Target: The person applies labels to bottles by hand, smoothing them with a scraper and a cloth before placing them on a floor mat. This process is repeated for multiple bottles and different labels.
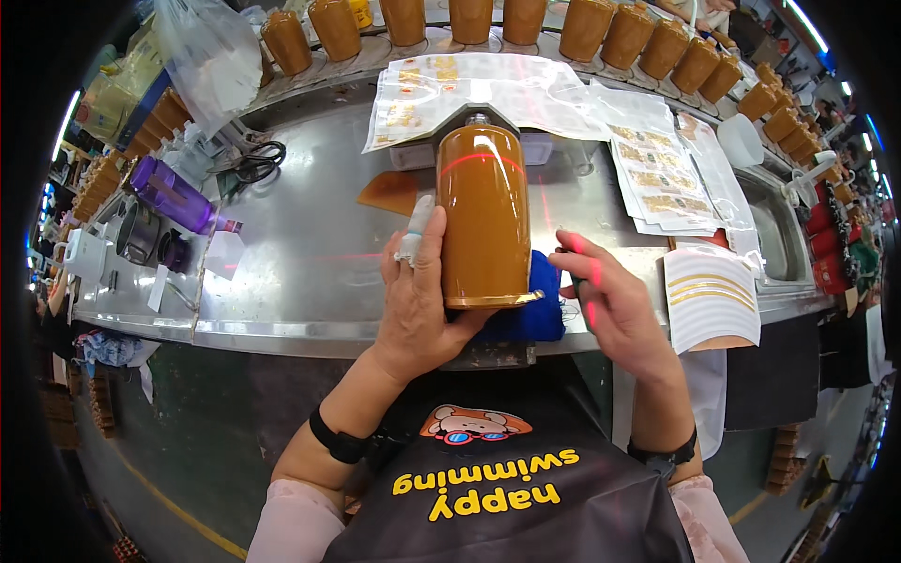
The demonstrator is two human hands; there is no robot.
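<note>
A glossy brown ceramic bottle [483, 216] lies tilted in front of me, its neck end away from me and its base toward me. My left hand [418, 291] grips its left side and lower end, with a white wrapping on one finger. A gold strip [511, 301] runs along the base edge, and its end sticks out at the right. Just right of the bottle is my right hand [610, 300], apart from it, fingers curled around a small dark object I cannot make out. Red laser lines cross the bottle and this hand. A blue cloth [546, 305] lies beneath the bottle.
Sheets of gold decals [657, 169] lie at the right, near a white ribbed pad [711, 296] holding gold strips. Brown bottles [469, 19] line a curved conveyor at the back. Black scissors [258, 161] and a purple bottle [174, 194] are at the left. A sink [774, 225] is far right.
</note>
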